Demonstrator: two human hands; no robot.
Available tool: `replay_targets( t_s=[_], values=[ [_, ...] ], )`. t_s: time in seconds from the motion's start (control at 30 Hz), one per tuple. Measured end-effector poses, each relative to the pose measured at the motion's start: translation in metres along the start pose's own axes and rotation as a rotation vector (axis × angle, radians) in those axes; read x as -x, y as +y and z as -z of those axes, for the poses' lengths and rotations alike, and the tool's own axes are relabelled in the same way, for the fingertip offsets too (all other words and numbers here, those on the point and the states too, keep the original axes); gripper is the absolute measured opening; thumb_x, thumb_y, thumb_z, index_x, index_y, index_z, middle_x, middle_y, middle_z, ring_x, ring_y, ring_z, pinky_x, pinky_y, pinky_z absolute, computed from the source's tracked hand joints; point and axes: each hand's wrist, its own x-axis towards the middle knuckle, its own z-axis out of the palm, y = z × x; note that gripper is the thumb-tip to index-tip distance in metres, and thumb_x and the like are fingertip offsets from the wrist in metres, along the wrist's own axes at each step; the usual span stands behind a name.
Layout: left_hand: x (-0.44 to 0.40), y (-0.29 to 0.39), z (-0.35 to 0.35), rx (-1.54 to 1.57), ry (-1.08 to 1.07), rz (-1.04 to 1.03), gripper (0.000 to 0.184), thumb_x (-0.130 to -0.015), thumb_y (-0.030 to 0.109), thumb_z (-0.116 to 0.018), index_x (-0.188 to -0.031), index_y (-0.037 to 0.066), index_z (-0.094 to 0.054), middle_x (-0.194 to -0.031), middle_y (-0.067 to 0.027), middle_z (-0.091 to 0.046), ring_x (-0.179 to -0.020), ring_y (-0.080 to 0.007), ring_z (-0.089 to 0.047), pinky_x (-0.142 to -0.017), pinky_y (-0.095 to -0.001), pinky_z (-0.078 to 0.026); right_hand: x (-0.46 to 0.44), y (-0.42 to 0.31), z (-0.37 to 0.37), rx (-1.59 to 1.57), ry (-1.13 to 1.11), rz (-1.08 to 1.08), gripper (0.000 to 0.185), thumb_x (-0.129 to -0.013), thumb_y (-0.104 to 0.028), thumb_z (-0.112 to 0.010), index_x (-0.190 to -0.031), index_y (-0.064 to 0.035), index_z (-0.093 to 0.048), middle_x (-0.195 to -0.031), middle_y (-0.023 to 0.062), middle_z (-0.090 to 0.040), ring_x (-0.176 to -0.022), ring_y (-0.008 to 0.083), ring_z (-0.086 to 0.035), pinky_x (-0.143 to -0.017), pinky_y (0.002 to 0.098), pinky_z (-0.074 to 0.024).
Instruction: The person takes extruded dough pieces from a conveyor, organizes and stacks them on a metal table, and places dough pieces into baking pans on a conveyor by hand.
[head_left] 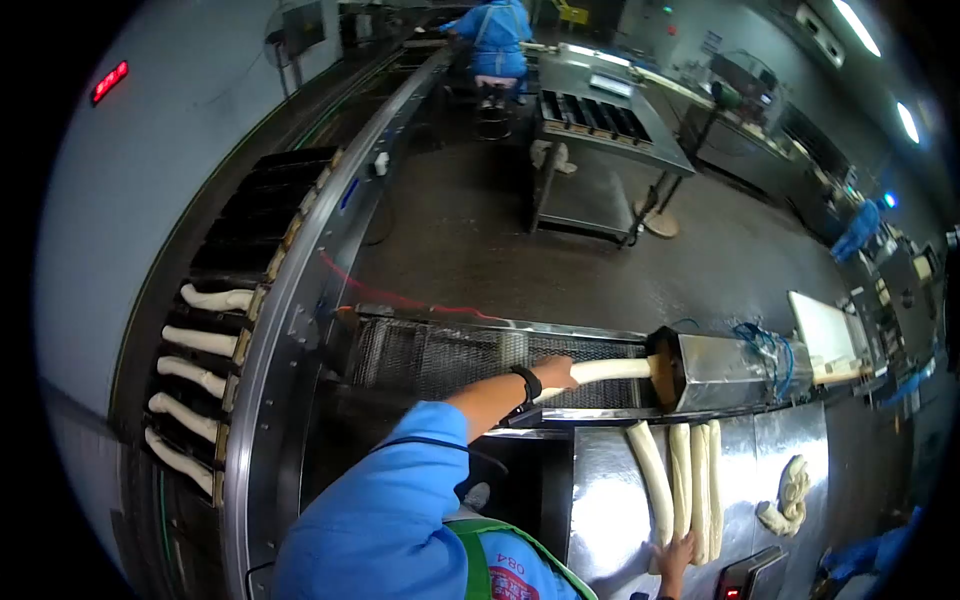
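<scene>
My left hand [553,375] is closed around a long pale dough rope [612,369] on the mesh conveyor [450,352]. The rope's far end reaches the opening of a metal housing [735,370]; part of its near end is hidden by my hand and wrist. On the steel table [610,500], several dough ropes [682,480] lie side by side, pointing towards me. My right hand [674,556] curls over the near ends of these ropes, with its fingers on the dough. A crumpled heap of dough [788,500] sits farther right on that table.
On the left, a metal-railed conveyor line carries black baking moulds [250,225], several with dough ropes [200,341] in them. A small device with a red display [748,578] stands at the table's front. Farther off are a table with black moulds [595,117] and a co-worker in blue [497,40].
</scene>
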Motion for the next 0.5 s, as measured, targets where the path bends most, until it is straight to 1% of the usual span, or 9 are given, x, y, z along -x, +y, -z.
replay_targets(
  t_s=[0.03, 0.1, 0.17, 0.2, 0.23, 0.3, 0.37, 0.43, 0.5],
  values=[
    [0.007, 0.000, 0.010, 0.379, -0.306, 0.133, 0.045, -0.061, 0.022, -0.059, -0.096, -0.004, -0.048, -0.072, -0.0136, -0.053, -0.062, -0.0239, -0.054, -0.051, -0.0350, -0.045, 0.006, 0.004, -0.005, 0.004, -0.004, 0.025, 0.060, -0.048, -0.025, -0.072, -0.100, -0.0035, -0.051, -0.114, 0.0258, -0.033, -0.101, 0.0402, -0.037, -0.083, 0.0456, -0.0334],
    [0.028, -0.003, 0.001, 1.065, -0.386, 0.146, 0.042, -0.066, 0.025, -0.053, -0.094, -0.005, -0.046, -0.065, -0.0086, -0.050, -0.047, -0.0165, -0.051, -0.035, -0.0261, -0.040, 0.010, 0.019, -0.007, -0.017, 0.089, 0.292, 0.064, -0.049, -0.025, -0.072, -0.103, -0.0029, -0.047, -0.114, 0.0290, -0.030, -0.097, 0.0443, -0.038, -0.082, 0.0434, -0.0346],
    [0.040, 0.000, -0.002, 1.280, -0.394, 0.111, 0.038, -0.072, 0.027, -0.049, -0.094, -0.003, -0.045, -0.064, -0.0061, -0.048, -0.049, -0.0136, -0.050, -0.036, -0.0250, -0.040, 0.005, 0.020, -0.005, -0.007, -0.193, -0.044, 0.054, -0.060, -0.032, -0.067, -0.100, -0.0016, -0.049, -0.111, 0.0242, -0.037, -0.097, 0.0373, -0.042, -0.081, 0.0387, -0.0364],
    [0.059, 0.009, 0.016, 1.377, -0.386, 0.016, 0.042, -0.070, 0.032, -0.049, -0.095, -0.001, -0.046, -0.069, -0.0078, -0.050, -0.052, -0.0149, -0.051, -0.039, -0.0251, -0.042, -0.013, 0.100, -0.095, 0.525, -0.194, 0.232, 0.069, -0.067, -0.033, -0.060, -0.118, 0.0054, -0.032, -0.109, 0.0361, -0.035, -0.095, 0.0371, -0.045, -0.089, 0.0410, -0.0292],
    [0.086, 0.027, 0.042, 1.469, -0.374, -0.085, 0.046, -0.069, 0.037, -0.048, -0.097, 0.001, -0.048, -0.073, -0.0096, -0.052, -0.055, -0.0163, -0.053, -0.042, -0.0252, -0.043, -0.023, 0.102, -0.088, 0.542, -0.192, 0.274, 0.069, -0.067, -0.033, -0.060, -0.118, 0.0054, -0.032, -0.109, 0.0361, -0.035, -0.095, 0.0371, -0.045, -0.089, 0.0410, -0.0292],
    [0.139, 0.051, 0.097, 1.571, -0.034, 0.163, 0.048, -0.067, 0.035, -0.050, -0.097, -0.001, -0.047, -0.077, -0.0110, -0.053, -0.058, -0.0173, -0.053, -0.044, -0.0262, -0.044, -0.027, 0.077, -0.062, 0.395, -0.111, 0.184, 0.068, -0.067, -0.034, -0.060, -0.116, 0.0051, -0.033, -0.109, 0.0346, -0.036, -0.095, 0.0362, -0.045, -0.088, 0.0405, -0.0298],
    [0.164, 0.039, 0.121, 1.723, 0.201, 0.075, 0.046, -0.063, 0.029, -0.056, -0.100, 0.004, -0.045, -0.078, -0.0108, -0.052, -0.061, -0.0185, -0.053, -0.050, -0.0291, -0.046, -0.035, 0.052, -0.038, 0.332, -0.077, 0.171, 0.066, -0.068, -0.034, -0.060, -0.115, 0.0048, -0.035, -0.108, 0.0332, -0.037, -0.095, 0.0354, -0.045, -0.087, 0.0401, -0.0303],
    [0.187, 0.020, 0.137, 1.704, 0.682, 0.104, 0.049, -0.063, 0.026, -0.059, -0.105, 0.008, -0.041, -0.081, -0.0089, -0.050, -0.064, -0.0173, -0.052, -0.051, -0.0289, -0.046, -0.049, 0.021, -0.018, 0.271, -0.054, 0.181, 0.065, -0.068, -0.035, -0.059, -0.114, 0.0045, -0.036, -0.108, 0.0317, -0.038, -0.095, 0.0346, -0.045, -0.087, 0.0396, -0.0309],
    [0.231, 0.003, 0.167, 1.616, 0.984, -0.092, 0.051, -0.064, 0.024, -0.060, -0.108, 0.010, -0.037, -0.086, -0.0071, -0.048, -0.068, -0.0158, -0.051, -0.052, -0.0280, -0.046, -0.060, -0.009, 0.001, 0.193, -0.043, 0.191, 0.063, -0.068, -0.035, -0.059, -0.112, 0.0042, -0.038, -0.108, 0.0302, -0.039, -0.095, 0.0337, -0.045, -0.086, 0.0391, -0.0314]
  ],
)
